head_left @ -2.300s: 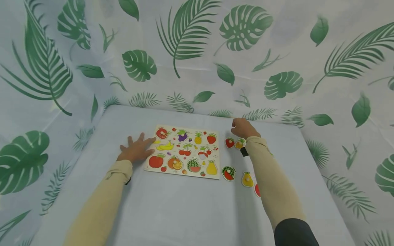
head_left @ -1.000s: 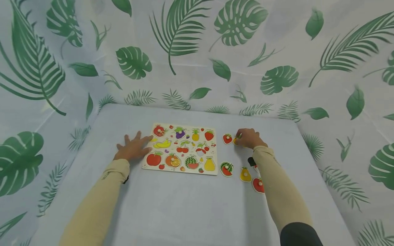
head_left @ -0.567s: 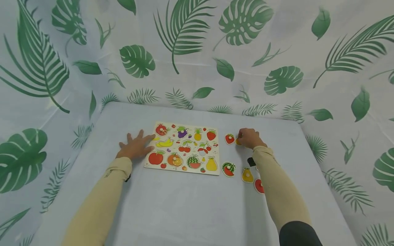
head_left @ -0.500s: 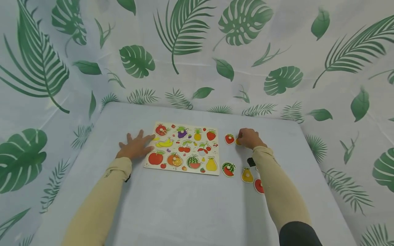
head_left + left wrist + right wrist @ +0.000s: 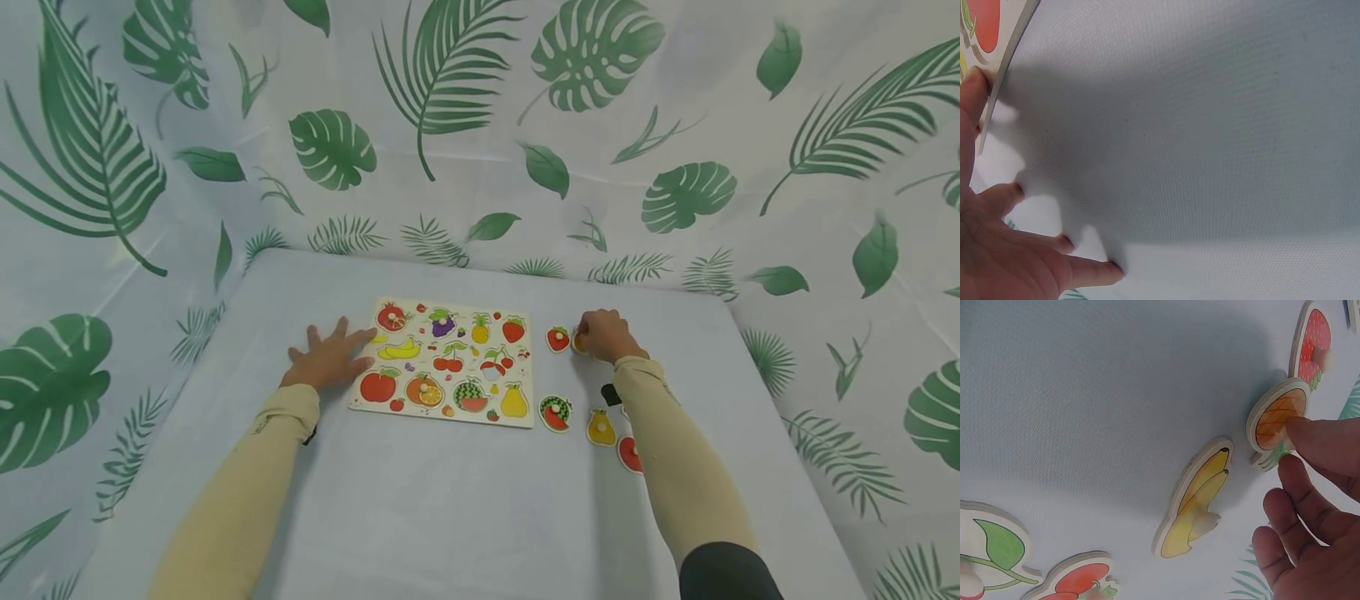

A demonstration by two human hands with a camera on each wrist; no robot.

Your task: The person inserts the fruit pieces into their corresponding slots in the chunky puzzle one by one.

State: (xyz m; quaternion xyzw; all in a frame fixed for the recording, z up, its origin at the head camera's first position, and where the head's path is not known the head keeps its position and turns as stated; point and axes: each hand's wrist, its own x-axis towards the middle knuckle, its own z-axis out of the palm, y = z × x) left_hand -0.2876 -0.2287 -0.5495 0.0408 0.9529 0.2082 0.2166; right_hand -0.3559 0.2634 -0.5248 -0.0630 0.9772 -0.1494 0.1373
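A wooden fruit puzzle board lies flat on the white-covered table. My left hand rests with fingers spread at its left edge; in the left wrist view one fingertip touches the board's rim. To the right of the board, my right hand pinches a pineapple puzzle piece between thumb and fingers; its knob is hidden. The piece looks slightly tilted, close to the tabletop. Beside it lies a strawberry piece, knob up. A banana piece lies nearby in the right wrist view.
Nearer the front lie a watermelon piece, a pear piece and a red piece partly covered by the right sleeve. A green-leaved piece shows in the right wrist view. Leaf-print cloth hangs behind the table.
My right hand has come down from above the strawberry and pineapple pieces and taken hold of the pineapple piece. Over the last half second it barely moves. My left hand stays put.
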